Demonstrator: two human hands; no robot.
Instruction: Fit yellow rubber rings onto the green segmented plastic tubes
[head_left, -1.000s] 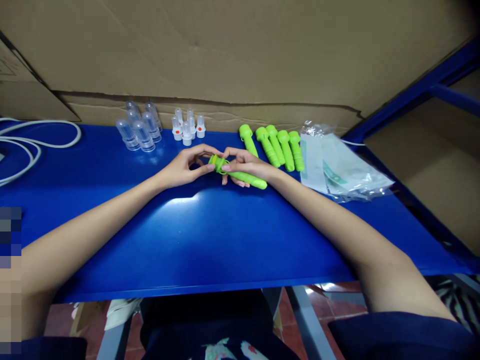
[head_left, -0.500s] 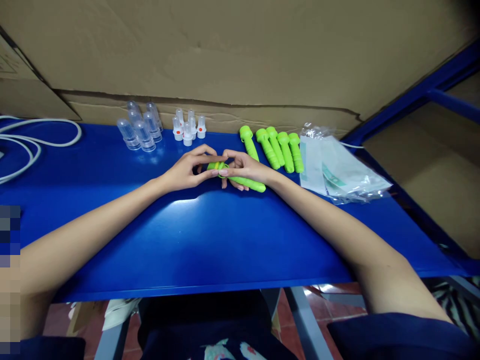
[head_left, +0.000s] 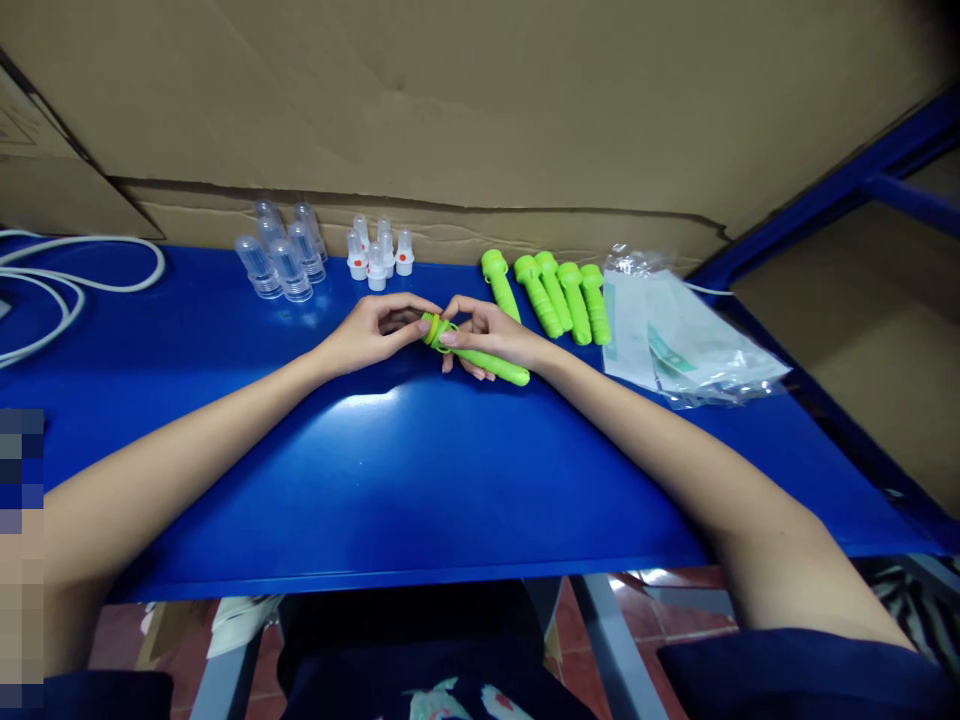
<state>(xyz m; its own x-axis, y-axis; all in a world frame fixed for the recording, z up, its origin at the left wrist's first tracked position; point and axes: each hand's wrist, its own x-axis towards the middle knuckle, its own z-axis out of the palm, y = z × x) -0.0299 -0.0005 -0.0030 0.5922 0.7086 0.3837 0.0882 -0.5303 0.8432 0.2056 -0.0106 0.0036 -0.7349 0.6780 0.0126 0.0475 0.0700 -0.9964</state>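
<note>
Both of my hands meet over the middle of the blue table [head_left: 375, 470]. My right hand [head_left: 491, 335] grips a lime-green plastic tube [head_left: 495, 364] that lies slanted beneath its fingers. My left hand [head_left: 371, 335] pinches the tube's wide head end, where a thin yellow-green ring [head_left: 437, 335] sits around it. Fingertips of both hands touch at that ring.
Several more green tubes [head_left: 559, 295] lie in a row behind my right hand. Clear plastic cups [head_left: 281, 255] and small white-and-red caps [head_left: 379, 255] stand at the back. Clear bags [head_left: 679, 340] lie on the right, a white cable [head_left: 75, 280] on the left. Cardboard [head_left: 450, 120] forms the back wall.
The head end of the green tube has turned slightly between my fingertips. Both hands stay in the same place on the table.
</note>
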